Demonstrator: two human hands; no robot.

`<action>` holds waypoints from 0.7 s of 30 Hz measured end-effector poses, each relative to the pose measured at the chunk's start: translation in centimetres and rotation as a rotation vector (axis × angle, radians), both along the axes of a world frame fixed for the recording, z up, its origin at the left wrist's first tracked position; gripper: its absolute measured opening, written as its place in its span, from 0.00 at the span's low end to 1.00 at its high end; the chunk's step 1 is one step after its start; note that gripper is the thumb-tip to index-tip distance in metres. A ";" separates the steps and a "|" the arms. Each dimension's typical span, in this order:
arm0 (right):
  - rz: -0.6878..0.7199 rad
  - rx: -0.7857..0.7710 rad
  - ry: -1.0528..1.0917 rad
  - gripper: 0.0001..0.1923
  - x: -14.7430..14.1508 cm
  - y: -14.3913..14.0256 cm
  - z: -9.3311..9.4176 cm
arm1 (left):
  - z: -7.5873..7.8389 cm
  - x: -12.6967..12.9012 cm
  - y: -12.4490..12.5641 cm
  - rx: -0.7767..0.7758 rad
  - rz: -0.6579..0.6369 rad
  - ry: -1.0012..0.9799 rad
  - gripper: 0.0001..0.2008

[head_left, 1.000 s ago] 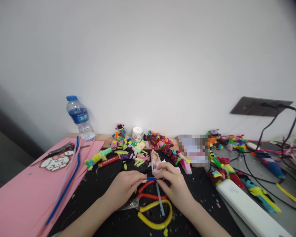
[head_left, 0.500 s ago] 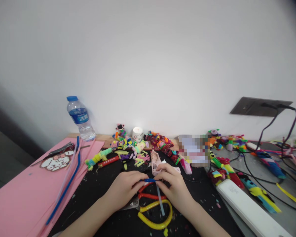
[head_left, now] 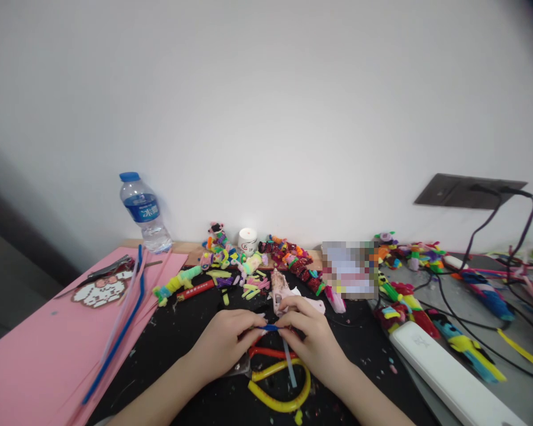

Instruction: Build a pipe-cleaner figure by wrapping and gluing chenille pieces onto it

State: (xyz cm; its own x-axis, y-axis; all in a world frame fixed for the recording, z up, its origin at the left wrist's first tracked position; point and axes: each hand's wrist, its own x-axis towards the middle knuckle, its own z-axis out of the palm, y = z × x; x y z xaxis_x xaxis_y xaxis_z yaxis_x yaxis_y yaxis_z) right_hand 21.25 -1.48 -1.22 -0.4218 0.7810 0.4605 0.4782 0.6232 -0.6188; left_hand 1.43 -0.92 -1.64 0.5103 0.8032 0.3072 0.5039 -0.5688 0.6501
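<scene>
Between the fingertips of my left hand (head_left: 224, 343) and my right hand (head_left: 313, 337) stretches a short blue pipe cleaner piece (head_left: 271, 327). Each hand pinches one end of it, so its tips are hidden. Just beyond my right fingers lies a pink hot glue gun (head_left: 279, 290), partly covered by them. Under my hands rest scissors with a yellow handle (head_left: 282, 407) and a red tool handle (head_left: 269, 353), its far part hidden. A translucent glue stick (head_left: 289, 364) lies across these handles.
A black mat (head_left: 359, 355) covers the middle. Pink sheets (head_left: 35, 355) with long blue pipe cleaners (head_left: 115, 355) lie left. A water bottle (head_left: 142, 210) stands by the wall. Colourful fuzzy scraps (head_left: 253, 290) sit behind my hands; a white power bank-like bar (head_left: 448, 376) and black cables (head_left: 453, 316) lie right.
My right fingers have shifted very slightly left along the blue pipe cleaner piece. Otherwise the hands and table look the same.
</scene>
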 end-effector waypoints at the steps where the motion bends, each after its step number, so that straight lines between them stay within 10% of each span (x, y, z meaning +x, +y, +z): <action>1: -0.001 -0.002 -0.001 0.09 0.0 0.0 0.0 | 0.1 0.0 0.0 -0.007 0.000 -0.002 0.08; 21: 0.045 -0.003 0.011 0.10 0.0 0.0 -0.2 | 0.5 0.3 -0.3 -0.085 -0.021 -0.027 0.06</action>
